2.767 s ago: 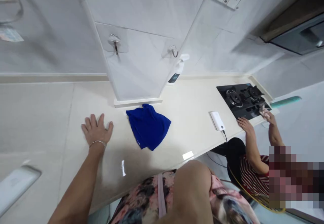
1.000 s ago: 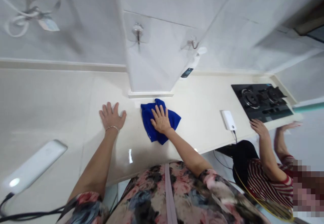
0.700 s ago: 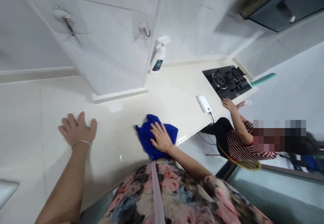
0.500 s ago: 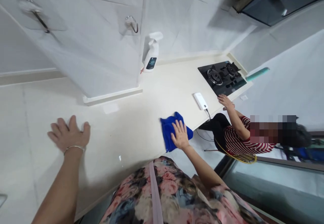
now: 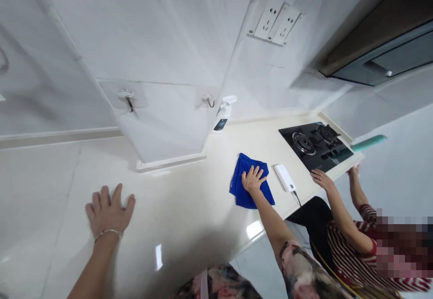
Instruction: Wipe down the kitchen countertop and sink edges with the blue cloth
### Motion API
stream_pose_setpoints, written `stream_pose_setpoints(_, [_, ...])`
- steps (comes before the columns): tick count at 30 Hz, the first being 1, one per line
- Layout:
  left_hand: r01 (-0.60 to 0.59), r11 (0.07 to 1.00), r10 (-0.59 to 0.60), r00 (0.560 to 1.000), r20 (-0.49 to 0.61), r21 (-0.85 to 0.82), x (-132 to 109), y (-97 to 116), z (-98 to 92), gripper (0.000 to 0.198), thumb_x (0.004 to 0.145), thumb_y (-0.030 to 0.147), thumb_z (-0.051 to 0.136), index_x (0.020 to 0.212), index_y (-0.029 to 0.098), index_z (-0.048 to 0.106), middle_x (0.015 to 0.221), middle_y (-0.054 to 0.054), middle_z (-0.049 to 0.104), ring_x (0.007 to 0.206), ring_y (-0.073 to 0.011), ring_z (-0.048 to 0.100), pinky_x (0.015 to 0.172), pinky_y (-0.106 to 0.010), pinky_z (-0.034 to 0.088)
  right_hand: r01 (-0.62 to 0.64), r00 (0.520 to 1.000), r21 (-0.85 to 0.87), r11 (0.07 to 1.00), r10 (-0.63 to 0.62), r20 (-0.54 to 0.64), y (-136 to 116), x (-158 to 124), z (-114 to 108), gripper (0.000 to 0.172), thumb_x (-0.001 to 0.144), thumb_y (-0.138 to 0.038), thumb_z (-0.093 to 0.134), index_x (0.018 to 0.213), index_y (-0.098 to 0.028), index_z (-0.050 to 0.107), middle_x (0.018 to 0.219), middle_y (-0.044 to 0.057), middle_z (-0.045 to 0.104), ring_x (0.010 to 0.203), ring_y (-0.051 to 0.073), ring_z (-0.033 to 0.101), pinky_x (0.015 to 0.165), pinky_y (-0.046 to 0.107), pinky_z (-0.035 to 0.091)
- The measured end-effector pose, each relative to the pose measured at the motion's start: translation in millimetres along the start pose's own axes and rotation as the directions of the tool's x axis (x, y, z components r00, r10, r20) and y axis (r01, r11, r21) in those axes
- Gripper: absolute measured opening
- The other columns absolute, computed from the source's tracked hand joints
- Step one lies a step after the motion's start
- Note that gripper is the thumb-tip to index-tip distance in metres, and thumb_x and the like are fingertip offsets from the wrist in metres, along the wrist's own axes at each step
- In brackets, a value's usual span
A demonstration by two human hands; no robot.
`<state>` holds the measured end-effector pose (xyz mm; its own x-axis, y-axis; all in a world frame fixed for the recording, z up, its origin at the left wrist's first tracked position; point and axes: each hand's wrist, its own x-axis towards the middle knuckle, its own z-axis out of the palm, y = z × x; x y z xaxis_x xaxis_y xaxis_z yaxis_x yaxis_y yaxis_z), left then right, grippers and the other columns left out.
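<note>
My left hand (image 5: 111, 209) rests on the pale countertop (image 5: 158, 204) with its fingers spread, a bangle at the wrist and nothing in its grasp. Under my right hand (image 5: 253, 180) lies a blue cloth (image 5: 250, 198), folded and partly rumpled on the counter. The palm presses on it and the fingers are stretched apart, not wrapped around it. Just right of the cloth is a white power bank (image 5: 284, 178) with a black cable plugged into its near end.
A white spray bottle (image 5: 222, 116) stands by the wall, behind the jutting pillar (image 5: 169, 127). Farther right is a black gas stove (image 5: 314, 145). Beside it a person in a striped top (image 5: 352, 245) has one hand (image 5: 323, 179) at the stove's edge. Wall sockets (image 5: 275, 19) are above.
The cloth has slid away from the counter's front edge towards the wall under my right hand. My view has tilted up, bringing the sockets in. My left hand stays flat on the counter.
</note>
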<state>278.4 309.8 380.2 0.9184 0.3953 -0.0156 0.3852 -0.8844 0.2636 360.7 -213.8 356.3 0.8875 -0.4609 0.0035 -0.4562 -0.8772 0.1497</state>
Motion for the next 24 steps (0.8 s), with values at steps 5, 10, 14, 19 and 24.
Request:
stream_pose_setpoints(5, [0.015,1.000,-0.015,1.000,0.015,-0.001,0.7,-5.0,2.0,0.082,0.094,0.064,0.030,0.161,0.018,0.045,0.175,-0.016,0.021,0.162,-0.0390,0.013,0.132,-0.058,0.011,0.022,0.999,0.015,1.000,-0.023,0.044,-39.0,59.0,-11.5,0.069,0.107,-0.042,0.029,0.166,-0.007,0.026,0.170,0.024,0.018,0.157,0.048,0.014,0.118,0.080,0.017])
stream_pose_setpoints(10, [0.041,0.999,-0.041,0.999,0.022,0.002,1.5,-8.8,3.2,0.083,0.093,0.066,0.031,0.160,0.019,0.045,0.175,-0.015,0.022,0.162,-0.0386,0.015,0.132,-0.057,0.011,0.202,0.978,0.048,0.978,-0.204,0.034,-68.4,111.6,-15.7,0.063,0.109,-0.045,0.022,0.169,-0.024,0.021,0.174,0.012,0.013,0.159,0.042,0.011,0.118,0.081,0.014])
stream_pose_setpoints(14, [0.070,0.998,-0.070,0.997,0.035,0.007,1.5,-10.5,2.7,0.084,0.091,0.067,0.034,0.160,0.021,0.046,0.174,-0.014,0.024,0.162,-0.0383,0.016,0.132,-0.056,0.013,0.420,0.908,0.057,0.906,-0.420,-0.016,-77.6,146.3,-12.7,0.060,0.110,-0.046,0.020,0.168,-0.034,0.019,0.175,0.004,0.013,0.160,0.035,0.009,0.121,0.077,0.013])
stream_pose_setpoints(19, [0.074,0.997,-0.074,0.997,0.019,0.020,0.7,-15.8,5.8,0.079,0.092,0.065,0.035,0.163,0.030,0.041,0.176,-0.005,0.020,0.163,-0.0332,0.014,0.133,-0.052,0.014,0.390,0.921,0.054,0.919,-0.389,-0.023,-94.7,185.7,-14.9,0.061,0.110,-0.049,0.019,0.169,-0.032,0.019,0.175,0.006,0.011,0.159,0.037,0.011,0.120,0.078,0.015])
stream_pose_setpoints(24, [0.037,0.998,-0.037,0.999,-0.005,0.056,-1.2,-13.9,4.6,0.074,0.097,0.057,0.037,0.159,0.020,0.047,0.174,-0.014,0.024,0.162,-0.0360,0.016,0.132,-0.056,0.017,0.325,0.945,0.091,0.941,-0.326,-0.003,-113.4,202.8,-20.9,0.064,0.110,-0.048,0.018,0.169,-0.024,0.022,0.174,0.015,0.013,0.157,0.043,0.014,0.116,0.081,0.015])
